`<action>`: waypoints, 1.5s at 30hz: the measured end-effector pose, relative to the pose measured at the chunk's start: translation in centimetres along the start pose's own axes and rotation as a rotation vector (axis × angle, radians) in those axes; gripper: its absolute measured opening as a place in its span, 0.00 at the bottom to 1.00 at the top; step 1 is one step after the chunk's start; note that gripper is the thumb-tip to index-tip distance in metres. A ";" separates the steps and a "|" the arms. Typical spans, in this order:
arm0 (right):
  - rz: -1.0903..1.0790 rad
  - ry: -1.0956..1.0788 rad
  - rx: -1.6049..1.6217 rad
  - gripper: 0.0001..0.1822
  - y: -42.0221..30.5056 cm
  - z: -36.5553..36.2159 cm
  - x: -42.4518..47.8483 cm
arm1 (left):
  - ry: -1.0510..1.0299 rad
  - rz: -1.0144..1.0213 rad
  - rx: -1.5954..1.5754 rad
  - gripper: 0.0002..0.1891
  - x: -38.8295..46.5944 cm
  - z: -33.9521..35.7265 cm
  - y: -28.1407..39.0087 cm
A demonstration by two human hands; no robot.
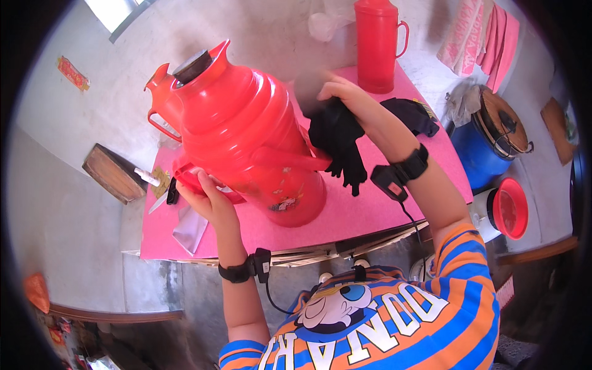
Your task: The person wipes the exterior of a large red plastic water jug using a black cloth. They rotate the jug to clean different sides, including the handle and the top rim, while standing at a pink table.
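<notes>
A large red thermos flask (pixel 240 125) with a flared spout and printed pictures low on its side leans to the left over the pink table top (pixel 259 240). A dark stopper (pixel 194 67) sits in its mouth. My left hand (pixel 210 199) grips the red handle (pixel 187 175) on its left side. On the other side, my right hand (pixel 347 95) holds a bunched black cloth (pixel 337 141), which hangs beside the flask. A blurred patch hides part of the fingers and the upper cloth. Whether the cloth touches the flask, I cannot tell.
Behind stand another red flask (pixel 164 99) and a tall red flask (pixel 375 51). Another black cloth (pixel 409 115) lies at the right. A knife (pixel 159 202) and a white bottle (pixel 147 176) are at the left. Right of the table are a blue barrel (pixel 478 148) and a red basin (pixel 511 208).
</notes>
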State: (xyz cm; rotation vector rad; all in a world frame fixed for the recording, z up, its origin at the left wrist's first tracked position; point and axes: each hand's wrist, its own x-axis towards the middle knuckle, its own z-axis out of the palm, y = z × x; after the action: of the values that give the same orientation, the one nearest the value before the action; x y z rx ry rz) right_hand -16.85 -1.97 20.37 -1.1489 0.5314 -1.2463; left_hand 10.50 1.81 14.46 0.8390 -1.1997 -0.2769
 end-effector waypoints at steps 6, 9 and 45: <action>-0.100 0.008 -0.258 0.17 1.1 2.1 -0.7 | -0.055 0.047 -0.045 0.22 1.8 -0.7 -3.2; -0.113 0.017 -0.272 0.15 1.0 4.1 -2.8 | -0.151 0.138 -0.116 0.17 4.0 -0.7 -3.9; -1.196 0.194 -1.490 0.13 1.5 11.7 -4.3 | -0.166 -0.368 -0.397 0.29 0.7 -2.6 -6.9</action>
State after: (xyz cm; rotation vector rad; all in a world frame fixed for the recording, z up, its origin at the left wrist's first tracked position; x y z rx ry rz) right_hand -7.60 6.26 22.48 -2.8812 1.0412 -1.9965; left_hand 14.72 -2.17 9.82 0.6900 -1.0865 -0.8705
